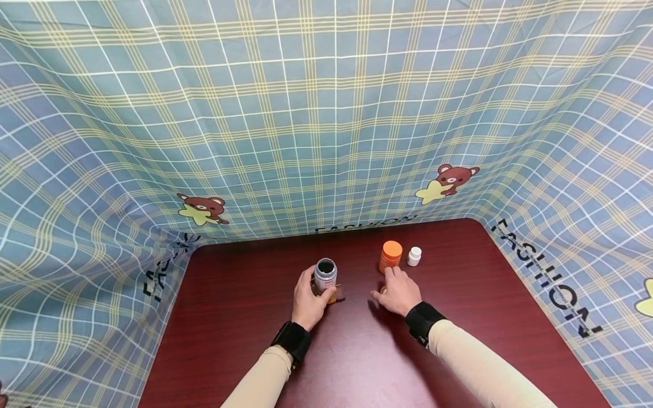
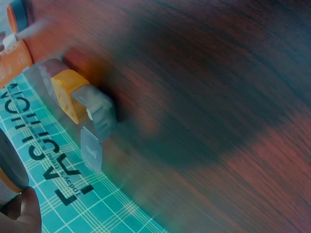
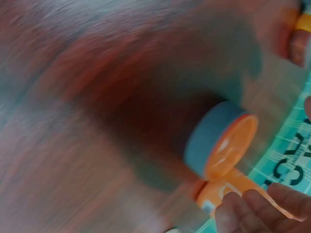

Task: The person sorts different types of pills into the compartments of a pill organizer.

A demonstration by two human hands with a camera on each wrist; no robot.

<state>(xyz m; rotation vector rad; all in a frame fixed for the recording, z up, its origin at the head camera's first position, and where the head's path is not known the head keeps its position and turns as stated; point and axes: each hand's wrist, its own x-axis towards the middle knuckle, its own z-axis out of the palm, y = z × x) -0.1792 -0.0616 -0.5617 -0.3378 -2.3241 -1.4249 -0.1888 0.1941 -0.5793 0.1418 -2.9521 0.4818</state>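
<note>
My left hand (image 1: pixel 309 300) grips a pale bottle (image 1: pixel 320 283) with a dark, round top; in the left wrist view part of that bottle (image 2: pixel 8 170) shows at the edge. Beside it, partly hidden in the head view, lies a small pill organizer (image 2: pixel 70 92) with coloured compartments and a raised clear lid. My right hand (image 1: pixel 400 293) reaches to an orange bottle (image 1: pixel 390 258), fingers extended at its front; whether they touch is unclear. A low round piece (image 3: pixel 231 145), grey-blue outside and orange inside, perhaps a cap, appears against the orange bottle in the right wrist view.
A small white bottle (image 1: pixel 414 256) stands right of the orange one. The dark red wooden table (image 1: pixel 229 340) has plaid cloth (image 1: pixel 326 141) hanging behind it and along both sides. Both wrist views are blurred in places.
</note>
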